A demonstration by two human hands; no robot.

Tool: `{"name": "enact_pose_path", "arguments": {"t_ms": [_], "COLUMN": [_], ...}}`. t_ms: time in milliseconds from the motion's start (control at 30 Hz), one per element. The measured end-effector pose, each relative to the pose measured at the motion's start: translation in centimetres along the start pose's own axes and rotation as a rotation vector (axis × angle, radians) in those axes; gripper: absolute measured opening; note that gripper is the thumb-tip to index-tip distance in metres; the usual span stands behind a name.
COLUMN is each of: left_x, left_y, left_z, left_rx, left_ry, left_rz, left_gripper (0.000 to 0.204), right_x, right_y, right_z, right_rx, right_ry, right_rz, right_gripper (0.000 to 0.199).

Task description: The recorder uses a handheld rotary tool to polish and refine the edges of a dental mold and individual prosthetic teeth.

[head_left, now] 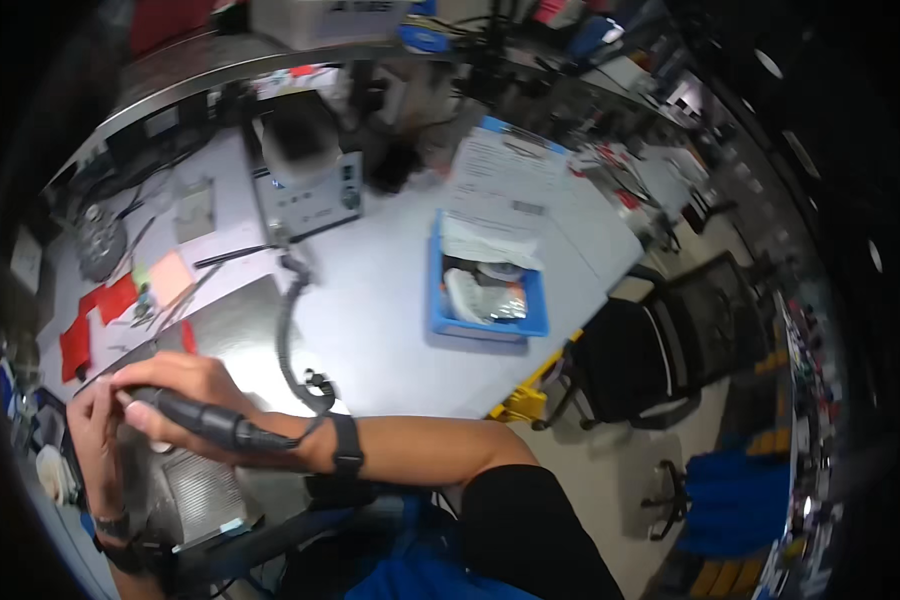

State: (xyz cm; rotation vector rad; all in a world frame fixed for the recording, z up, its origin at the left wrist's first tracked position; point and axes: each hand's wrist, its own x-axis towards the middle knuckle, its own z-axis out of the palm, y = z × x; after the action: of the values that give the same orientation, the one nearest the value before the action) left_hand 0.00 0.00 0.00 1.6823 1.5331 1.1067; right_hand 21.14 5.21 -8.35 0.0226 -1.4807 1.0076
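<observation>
My right hand (185,383) is wrapped round a black corded handpiece (205,418), a thick pen-shaped tool whose cord leaves its rear end toward my wrist. The handpiece's thin tip points left, at the fingers of my left hand (95,440). Those fingers are pinched together close to the tip; whatever small thing they hold is hidden. Both hands are over the shiny metallic sheet (250,320) at the table's left. A dark coiled cord (290,330) runs from a control box (315,205) down toward my right forearm, which wears a black band.
A blue bin (490,328) with bagged parts stands mid-table, below a clipboard with papers (500,165). Red pieces (115,298), a black pen-like stick (232,256) and a clear bag (102,245) lie left. A black chair (625,360) stands right of the table. A shelf runs along the back.
</observation>
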Motion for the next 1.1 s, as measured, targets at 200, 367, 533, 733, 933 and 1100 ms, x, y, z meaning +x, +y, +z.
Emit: {"name": "enact_pose_path", "arguments": {"t_ms": [200, 367, 533, 733, 933, 1100], "left_x": [-5.4, -4.4, -5.0, -5.7, -5.4, -4.9], "left_y": [-9.3, -12.9, -14.5, -14.3, -14.7, -13.6], "left_z": [17.1, 16.4, 17.0, 17.4, 17.4, 17.0], "left_rx": [-0.001, 0.091, 0.113, 0.13, 0.134, 0.145], "left_ry": [-0.136, -0.176, -0.004, 0.163, 0.178, 0.284], "left_rz": [0.029, 0.128, 0.077, 0.112, 0.098, 0.241], "left_gripper": [0.036, 0.032, 0.027, 0.023, 0.022, 0.02], "right_x": [-11.7, -11.1, -11.7, -11.3, -12.3, -12.4], "right_y": [-0.3, 0.5, 1.3, 0.6, 0.5, 0.3], "right_z": [-8.4, -6.8, -7.4, -6.2, -7.4, -6.2], "right_rx": [-0.061, -0.217, -0.285, -0.385, -0.321, -0.537], "right_ry": [0.006, 0.202, 0.136, 0.179, 0.071, 0.009], "right_rz": [0.422, 0.493, 0.495, 0.511, 0.411, 0.291], "right_gripper": [0.037, 0.038, 0.031, 0.039, 0.032, 0.03]}}
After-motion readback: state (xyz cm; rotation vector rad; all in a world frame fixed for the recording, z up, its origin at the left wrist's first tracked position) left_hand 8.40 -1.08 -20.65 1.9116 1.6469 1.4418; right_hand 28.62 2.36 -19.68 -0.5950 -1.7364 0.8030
